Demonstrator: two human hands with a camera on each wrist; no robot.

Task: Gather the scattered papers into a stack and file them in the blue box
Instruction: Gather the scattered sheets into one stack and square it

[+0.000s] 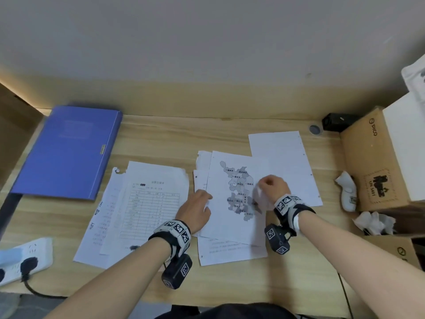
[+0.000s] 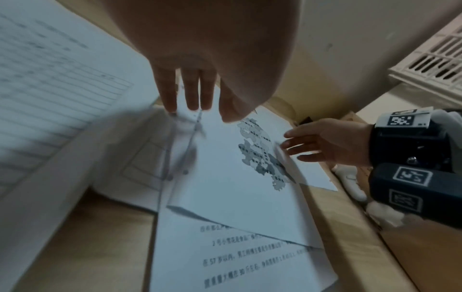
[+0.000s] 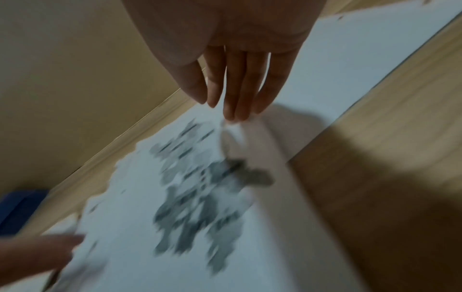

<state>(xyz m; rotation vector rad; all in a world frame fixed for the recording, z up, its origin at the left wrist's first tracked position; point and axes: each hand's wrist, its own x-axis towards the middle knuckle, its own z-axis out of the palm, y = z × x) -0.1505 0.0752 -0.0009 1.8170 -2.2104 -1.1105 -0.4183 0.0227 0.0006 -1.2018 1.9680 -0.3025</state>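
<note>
A shut blue box file lies flat at the desk's back left. Loose sheets are spread over the desk: a form with a table left of centre, a map sheet on top in the middle, a text sheet under it and a blank sheet behind. My left hand rests on the map sheet's left edge, fingers straight. My right hand is at that sheet's right edge, which curls up against its straight fingertips.
Cardboard boxes stand along the right side, with crumpled white tissue and a white object beside them. A power strip with a plugged cable lies at the front left. A white slatted basket sits high at the right.
</note>
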